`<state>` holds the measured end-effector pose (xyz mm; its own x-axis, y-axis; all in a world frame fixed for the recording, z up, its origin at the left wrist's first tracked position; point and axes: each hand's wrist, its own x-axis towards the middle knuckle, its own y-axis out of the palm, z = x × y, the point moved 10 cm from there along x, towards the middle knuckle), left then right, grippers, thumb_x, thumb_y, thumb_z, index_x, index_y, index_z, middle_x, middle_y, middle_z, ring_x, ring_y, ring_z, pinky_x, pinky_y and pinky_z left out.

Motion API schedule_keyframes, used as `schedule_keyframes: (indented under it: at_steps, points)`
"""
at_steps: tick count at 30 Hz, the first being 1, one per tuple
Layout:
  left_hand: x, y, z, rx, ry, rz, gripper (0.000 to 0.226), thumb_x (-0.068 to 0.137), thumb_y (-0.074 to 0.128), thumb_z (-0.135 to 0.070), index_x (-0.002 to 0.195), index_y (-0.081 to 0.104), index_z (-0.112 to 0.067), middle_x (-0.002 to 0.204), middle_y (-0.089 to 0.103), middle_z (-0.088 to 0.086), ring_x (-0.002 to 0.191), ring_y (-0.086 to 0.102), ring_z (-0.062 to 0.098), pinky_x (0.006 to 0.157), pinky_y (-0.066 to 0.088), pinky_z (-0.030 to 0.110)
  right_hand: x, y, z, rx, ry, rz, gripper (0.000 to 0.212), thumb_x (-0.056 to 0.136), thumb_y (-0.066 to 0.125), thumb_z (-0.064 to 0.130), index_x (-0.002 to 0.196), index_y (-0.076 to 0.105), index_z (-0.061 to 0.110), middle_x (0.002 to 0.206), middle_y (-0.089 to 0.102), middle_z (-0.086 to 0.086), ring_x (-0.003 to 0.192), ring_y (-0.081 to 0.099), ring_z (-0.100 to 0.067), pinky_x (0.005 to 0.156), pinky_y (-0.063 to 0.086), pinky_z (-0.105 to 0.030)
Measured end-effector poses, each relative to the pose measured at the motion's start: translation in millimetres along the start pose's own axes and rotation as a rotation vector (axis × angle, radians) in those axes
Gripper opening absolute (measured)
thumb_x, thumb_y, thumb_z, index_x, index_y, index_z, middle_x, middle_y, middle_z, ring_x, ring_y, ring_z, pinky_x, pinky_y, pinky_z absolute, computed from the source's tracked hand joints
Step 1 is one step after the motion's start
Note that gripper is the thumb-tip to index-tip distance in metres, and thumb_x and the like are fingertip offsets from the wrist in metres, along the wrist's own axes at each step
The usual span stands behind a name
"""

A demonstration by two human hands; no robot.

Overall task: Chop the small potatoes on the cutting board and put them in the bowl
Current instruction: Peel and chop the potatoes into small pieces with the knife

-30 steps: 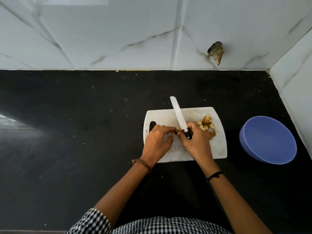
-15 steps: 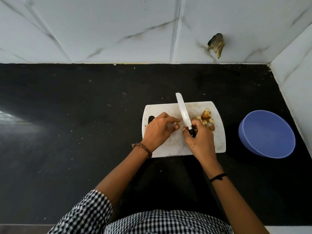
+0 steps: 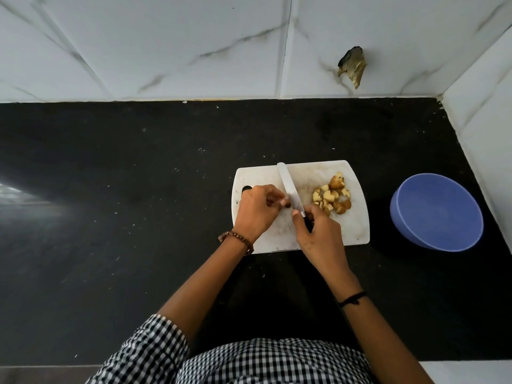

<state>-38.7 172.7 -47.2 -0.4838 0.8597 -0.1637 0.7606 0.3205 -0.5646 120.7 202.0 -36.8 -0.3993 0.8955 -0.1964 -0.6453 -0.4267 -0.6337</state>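
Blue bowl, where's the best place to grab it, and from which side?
Take the blue bowl by its left rim, thumb inside, reaching from the cutting board side: the rim is bare and open there, while the tiled wall crowds its far right.

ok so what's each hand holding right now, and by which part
The right hand grips the knife by its dark handle. The left hand pinches a small potato piece in its fingertips beside the blade; mostly hidden.
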Motion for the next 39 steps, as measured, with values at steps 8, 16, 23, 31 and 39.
schedule_keyframes:
  at_steps: [8,16,23,31,39]
  points:
    - [-6.2,-0.8,-8.5,0.116,0.047,-0.03,0.014,0.087,0.069,-0.018,0.099,0.075,-0.016,0.091,0.074,-0.003,0.081,0.066,0.005,0.08,0.055,0.019,-15.9,1.0,-2.0,-0.073,-0.05,-0.037,0.027,0.103,0.044,0.038,0.12,0.055,0.02,0.099,0.064,0.005,0.089,0.063,-0.012,0.074,0.056,-0.031]
    - [-7.2,-0.2,-13.2,0.155,0.056,-0.035,0.015,0.088,0.067,-0.016,0.1,0.075,-0.013,0.093,0.074,0.001,0.081,0.067,0.009,0.081,0.056,0.023,-23.2,2.1,10.2,-0.191,-0.18,-0.091,0.046,0.103,0.046,0.029,0.149,0.041,0.023,0.124,0.064,-0.002,0.106,0.062,-0.013,0.089,0.055,-0.03]
    - [-4.6,2.1,-18.5,0.178,0.085,-0.004,0.017,0.088,0.067,-0.016,0.102,0.075,-0.012,0.095,0.074,0.002,0.082,0.067,0.01,0.08,0.056,0.024,-17.3,11.5,6.5,-0.336,-0.151,-0.05,0.051,0.104,0.042,0.031,0.154,0.031,0.022,0.1,0.059,-0.003,0.088,0.057,-0.014,0.076,0.056,-0.032]
    - [-3.8,-0.2,-21.1,0.184,0.128,-0.009,0.014,0.088,0.067,-0.015,0.099,0.076,-0.012,0.092,0.075,0.001,0.082,0.067,0.011,0.08,0.054,0.022,-12.4,11.9,2.1,-0.177,-0.168,-0.065,0.05,0.102,0.049,0.024,0.151,0.037,0.015,0.09,0.062,-0.002,0.081,0.058,-0.011,0.076,0.055,-0.03]
    - [-0.9,2.5,-22.5,0.202,0.141,0.027,0.015,0.089,0.066,-0.015,0.1,0.076,-0.012,0.095,0.075,0.001,0.085,0.067,0.011,0.082,0.054,0.022,-3.2,17.1,5.9,-0.206,-0.179,-0.064,0.052,0.102,0.049,0.023,0.152,0.034,0.013,0.086,0.062,-0.004,0.077,0.058,-0.013,0.075,0.056,-0.034]
